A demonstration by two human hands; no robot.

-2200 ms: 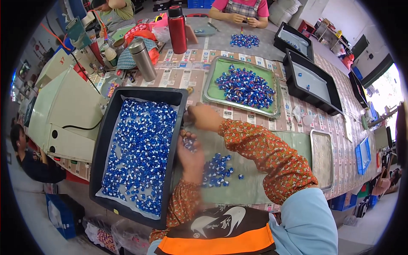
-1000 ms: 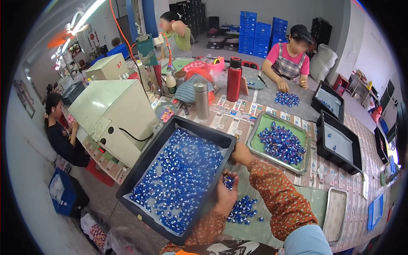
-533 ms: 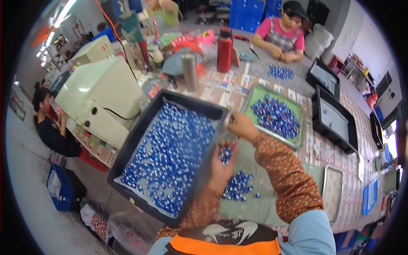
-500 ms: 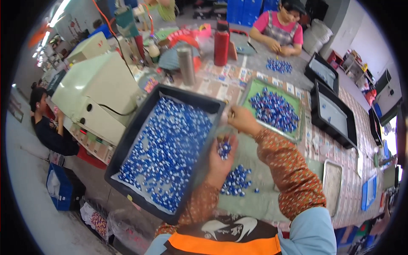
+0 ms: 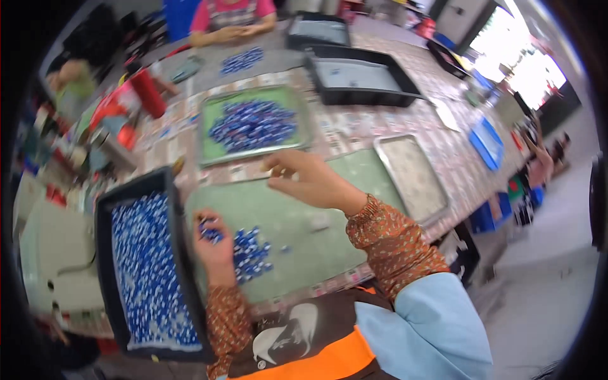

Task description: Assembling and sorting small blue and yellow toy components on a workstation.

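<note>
My left hand (image 5: 215,244) is cupped around several small blue-and-white pieces (image 5: 211,234), just right of the black tray's rim. Beside it, on the green mat (image 5: 316,253), lies a loose pile of the same pieces (image 5: 250,253). My right hand (image 5: 310,180) is over the far part of the mat, near a metal tray (image 5: 307,133). Its thumb and fingers point left and look apart, somewhat blurred; nothing clear shows between them. That metal tray has a green bottom and a heap of blue and reddish pieces (image 5: 253,125).
A deep black tray (image 5: 101,253) full of blue pieces stands at the left. An empty-looking metal tray (image 5: 411,177) lies right, with black trays (image 5: 361,98) and a blue basket (image 5: 486,145) beyond. Across the table a person in pink (image 5: 233,19) handles a small pile.
The view has swung right, so the trays appear further left. My right hand has moved away from the black tray's edge, and its pinch has loosened. My left hand still cups the pieces.
</note>
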